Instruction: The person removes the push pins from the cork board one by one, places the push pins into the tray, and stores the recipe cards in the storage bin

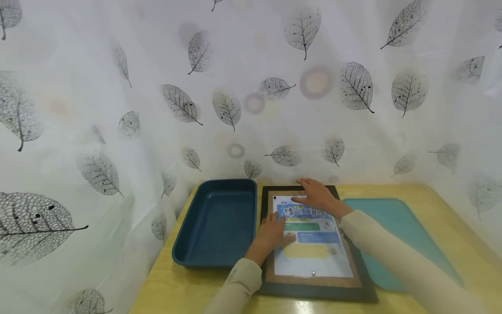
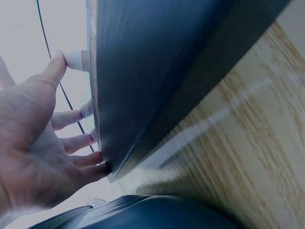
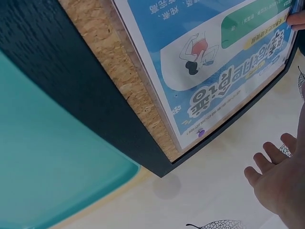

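A dark-framed cork board [image 1: 317,293] lies flat on the table between two trays. On its cork, pins hold a printed poster [image 1: 310,264] with blue, green and yellow panels. My left hand [image 1: 270,235] is at the poster's left side with fingers spread, and in the left wrist view its fingertips [image 2: 86,109] touch the board's face. My right hand [image 1: 318,196] hovers near the board's top edge, its fingers extended and holding nothing. In the right wrist view, the right hand [image 3: 281,179] appears apart from the board, and a purple pin [image 3: 201,133] marks a poster corner.
A deep dark blue tray [image 1: 215,226] stands left of the board. To the right lies a teal tray [image 1: 396,231], partly behind the right sleeve. The wooden table [image 1: 161,288] meets a white curtain [image 1: 243,56] printed with leaves at the back and sides.
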